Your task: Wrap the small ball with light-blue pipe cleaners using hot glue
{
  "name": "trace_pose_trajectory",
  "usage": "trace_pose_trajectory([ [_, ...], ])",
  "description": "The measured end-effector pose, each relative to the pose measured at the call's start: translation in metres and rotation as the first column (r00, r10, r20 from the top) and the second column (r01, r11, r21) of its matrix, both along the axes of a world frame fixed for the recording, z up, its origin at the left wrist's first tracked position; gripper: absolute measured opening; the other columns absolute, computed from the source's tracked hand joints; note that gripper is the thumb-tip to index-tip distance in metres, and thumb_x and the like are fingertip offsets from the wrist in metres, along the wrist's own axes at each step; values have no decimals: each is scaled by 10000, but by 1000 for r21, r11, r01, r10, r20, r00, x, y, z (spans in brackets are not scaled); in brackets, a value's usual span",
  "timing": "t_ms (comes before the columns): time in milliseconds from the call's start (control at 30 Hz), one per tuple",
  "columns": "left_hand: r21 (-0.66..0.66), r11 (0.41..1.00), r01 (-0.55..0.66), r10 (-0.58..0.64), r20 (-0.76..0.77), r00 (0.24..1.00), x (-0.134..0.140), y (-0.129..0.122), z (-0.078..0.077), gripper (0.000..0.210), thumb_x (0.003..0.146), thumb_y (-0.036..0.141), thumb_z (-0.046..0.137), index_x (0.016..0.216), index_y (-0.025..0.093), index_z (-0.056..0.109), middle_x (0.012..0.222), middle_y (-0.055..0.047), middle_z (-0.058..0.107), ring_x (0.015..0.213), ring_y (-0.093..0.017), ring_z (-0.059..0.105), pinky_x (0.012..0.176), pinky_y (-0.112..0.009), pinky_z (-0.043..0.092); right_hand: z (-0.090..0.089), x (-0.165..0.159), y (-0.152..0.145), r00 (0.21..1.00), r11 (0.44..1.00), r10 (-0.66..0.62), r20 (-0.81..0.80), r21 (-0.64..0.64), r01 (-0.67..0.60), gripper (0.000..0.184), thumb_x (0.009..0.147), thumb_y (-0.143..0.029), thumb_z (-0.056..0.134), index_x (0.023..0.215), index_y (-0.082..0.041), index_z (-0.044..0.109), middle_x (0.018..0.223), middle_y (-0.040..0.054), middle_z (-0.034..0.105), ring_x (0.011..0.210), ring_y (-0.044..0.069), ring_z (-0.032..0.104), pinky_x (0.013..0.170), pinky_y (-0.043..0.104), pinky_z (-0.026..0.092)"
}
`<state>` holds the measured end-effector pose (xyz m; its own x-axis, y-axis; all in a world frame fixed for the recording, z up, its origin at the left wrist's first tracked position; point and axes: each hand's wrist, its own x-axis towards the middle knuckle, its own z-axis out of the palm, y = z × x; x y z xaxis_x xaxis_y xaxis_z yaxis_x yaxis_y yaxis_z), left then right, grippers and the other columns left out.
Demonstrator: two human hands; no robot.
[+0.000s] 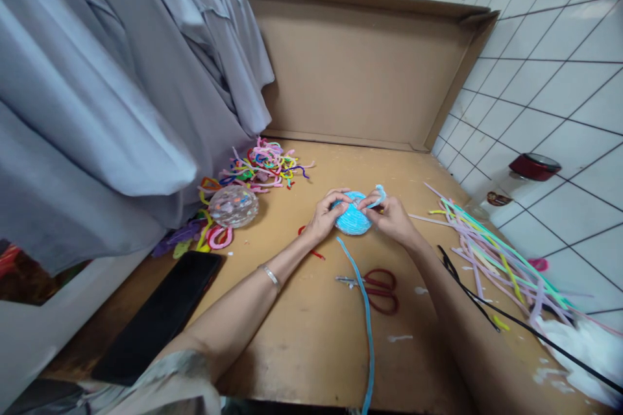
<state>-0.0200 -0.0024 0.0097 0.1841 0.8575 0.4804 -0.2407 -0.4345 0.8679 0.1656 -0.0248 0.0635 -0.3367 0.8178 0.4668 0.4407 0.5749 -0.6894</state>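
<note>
Both hands are at a round piece coiled from light blue pipe cleaner [354,220], held a little above the table. On its left edge, my left hand [327,213] is closed, with the thumb and fingers gripping the rim. My right hand [388,216] pinches a light blue pipe cleaner end [379,197] at the piece's upper right; its tip curls up past the fingers. Below the hands a loose blue pipe cleaner [366,311] runs down to the table's front edge. It crosses the blades of red-handled scissors [382,290].
Left are a clear faceted bowl [234,206], a tangle of coloured pipe cleaners [272,165] and a black phone [160,318]. Right lie straight pipe cleaners [487,246], a black cable [525,324], white tissue [584,350] and a red-lidded jar [506,188]. A cardboard panel [350,71] stands behind.
</note>
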Motion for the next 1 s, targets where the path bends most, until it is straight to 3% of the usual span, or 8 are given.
trace_pose_trajectory([
  [300, -92, 995, -44, 49, 46, 998, 7, -5, 2, 238, 778, 416, 692, 806, 180, 679, 1143, -106, 678, 1199, -279, 575, 1041, -402, 407, -1, -2, 0, 1000, 1000, 7, -30, 6, -6, 124, 750, -171, 580, 746, -191, 703, 753, 18, 612, 676, 138, 552, 641, 260, 418],
  [433, -110, 991, -74, 80, 56, 995, 12, -6, 3, 227, 716, 375, 749, 791, 179, 664, 1117, -100, 675, 1231, -278, 552, 1049, -390, 400, 0, -3, -1, 1000, 1000, 0, -10, 2, 0, 128, 747, -164, 581, 743, -192, 706, 754, 17, 617, 667, 133, 547, 631, 254, 409],
  [1000, -168, 985, -33, 45, 72, 996, 7, -1, 2, 268, 696, 328, 719, 890, 185, 602, 1149, -71, 657, 1103, -235, 601, 977, -351, 444, 3, -5, -3, 999, 995, -10, -54, -102, 4, 129, 719, -235, 653, 816, -191, 727, 834, 47, 694, 791, 181, 629, 737, 313, 494],
])
